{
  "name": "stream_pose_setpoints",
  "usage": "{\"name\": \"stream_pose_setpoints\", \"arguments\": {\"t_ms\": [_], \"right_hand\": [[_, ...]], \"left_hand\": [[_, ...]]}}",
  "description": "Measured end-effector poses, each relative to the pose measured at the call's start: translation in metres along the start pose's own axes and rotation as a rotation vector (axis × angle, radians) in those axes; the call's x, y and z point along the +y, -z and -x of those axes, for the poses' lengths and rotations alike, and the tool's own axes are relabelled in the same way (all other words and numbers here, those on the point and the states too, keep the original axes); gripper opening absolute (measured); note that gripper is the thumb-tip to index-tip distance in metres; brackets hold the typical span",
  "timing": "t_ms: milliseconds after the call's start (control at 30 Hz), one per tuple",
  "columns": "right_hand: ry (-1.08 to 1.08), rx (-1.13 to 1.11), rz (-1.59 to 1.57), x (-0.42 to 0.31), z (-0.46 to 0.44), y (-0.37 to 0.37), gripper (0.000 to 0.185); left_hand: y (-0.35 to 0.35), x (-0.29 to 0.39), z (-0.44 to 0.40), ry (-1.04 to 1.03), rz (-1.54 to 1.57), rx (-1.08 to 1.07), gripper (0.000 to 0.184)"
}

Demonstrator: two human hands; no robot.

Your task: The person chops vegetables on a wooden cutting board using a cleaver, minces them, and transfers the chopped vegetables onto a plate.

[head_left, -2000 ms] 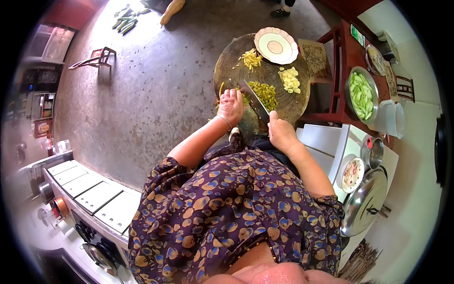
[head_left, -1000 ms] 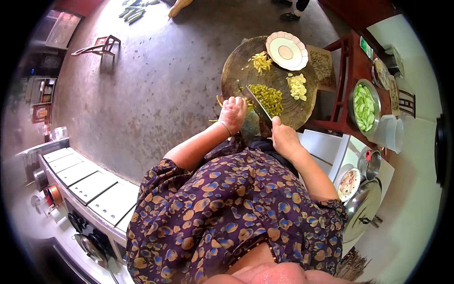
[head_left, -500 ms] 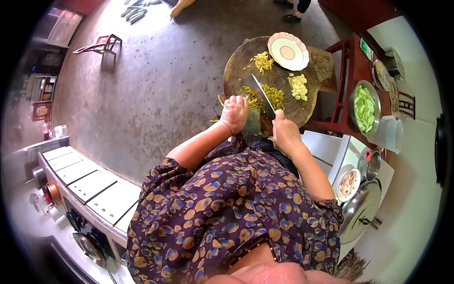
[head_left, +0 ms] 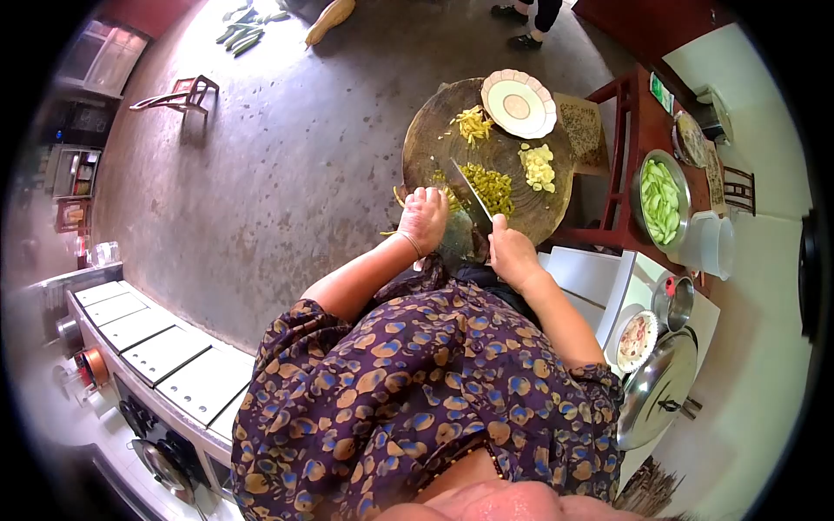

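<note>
My right hand [head_left: 512,250] is closed round the handle of a kitchen knife [head_left: 472,188], its blade slanting up and left over the block. Beside the blade, my left hand [head_left: 424,217] presses down with fingers bunched on long yellow-green vegetable stems [head_left: 398,196], whose ends poke out to its left. Chopped green pieces [head_left: 493,189] lie to the right of the blade. All this rests on a round wooden chopping block [head_left: 426,143]. Pale yellow slices [head_left: 538,168] and a pile of yellow strips [head_left: 472,124] sit farther back on it.
A scalloped plate [head_left: 519,104] lies on the block's far edge. To the right, a metal bowl of green slices [head_left: 662,201] stands on a red table [head_left: 643,122]. A small stool [head_left: 184,95] and a person's feet [head_left: 524,42] are on the floor. White-topped counter [head_left: 165,352] at left.
The view has shifted slightly, so the block sits a little lower and to the left. Both hands keep their hold, and the knife stays beside the left hand.
</note>
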State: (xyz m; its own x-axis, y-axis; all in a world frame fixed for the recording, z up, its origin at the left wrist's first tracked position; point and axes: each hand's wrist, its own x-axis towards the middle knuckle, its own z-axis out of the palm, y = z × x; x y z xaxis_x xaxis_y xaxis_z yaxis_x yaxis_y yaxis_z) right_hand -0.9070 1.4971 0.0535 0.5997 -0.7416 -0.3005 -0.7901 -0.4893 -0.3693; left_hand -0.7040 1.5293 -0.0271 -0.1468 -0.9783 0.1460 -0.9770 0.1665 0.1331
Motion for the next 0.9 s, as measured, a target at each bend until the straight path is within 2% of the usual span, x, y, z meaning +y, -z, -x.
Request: {"name": "stream_pose_setpoints", "arguments": {"t_ms": [67,300,500,633,900], "right_hand": [[0.033,0.054,-0.004,-0.001,0.01,0.007,0.023],[0.039,-0.123,0.076,-0.006,0.015,0.021,0.023],[0.036,-0.026,0.059,-0.023,-0.019,-0.004,0.023],[0.044,-0.009,0.001,-0.003,-0.017,-0.007,0.026],[0.065,-0.073,0.053,-0.011,0.015,0.023,0.023]], "left_hand": [[0.004,0.0,0.002,0.0,0.005,-0.053,0.036],[0.006,0.002,0.001,0.001,-0.025,-0.056,0.037],[0.01,0.0,0.001,-0.006,0.01,-0.077,0.035],[0.008,0.004,0.007,0.106,-0.06,0.118,0.036],[-0.009,0.003,0.003,0.13,0.001,-0.069,0.032]]}}
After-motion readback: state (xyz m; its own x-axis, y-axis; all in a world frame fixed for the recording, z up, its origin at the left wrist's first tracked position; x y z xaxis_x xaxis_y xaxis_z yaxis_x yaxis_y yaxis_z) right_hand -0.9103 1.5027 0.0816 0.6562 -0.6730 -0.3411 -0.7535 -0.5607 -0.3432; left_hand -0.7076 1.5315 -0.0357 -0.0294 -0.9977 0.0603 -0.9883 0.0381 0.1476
